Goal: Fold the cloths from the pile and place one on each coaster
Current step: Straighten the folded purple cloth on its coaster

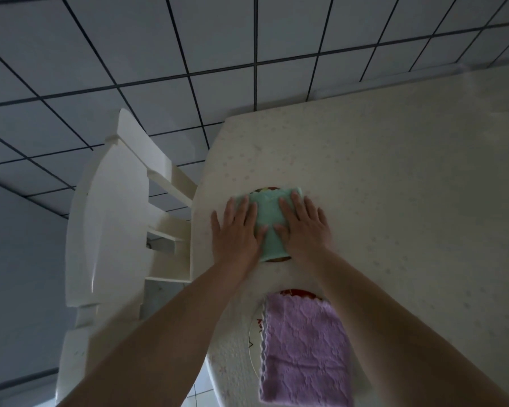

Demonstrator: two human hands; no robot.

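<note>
Now both flat, open hands, left hand (pixel 236 230) and right hand (pixel 304 227), are pressing the folded mint-green terry cloth (pixel 269 223) onto its round coaster (pixel 266 189), likely needing release next.

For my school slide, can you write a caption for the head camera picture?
Both hands, left hand and right hand, press a folded green cloth flat on a coaster; a purple cloth covers another.

Fluffy matt green cloth (pixel 272 221)
</note>
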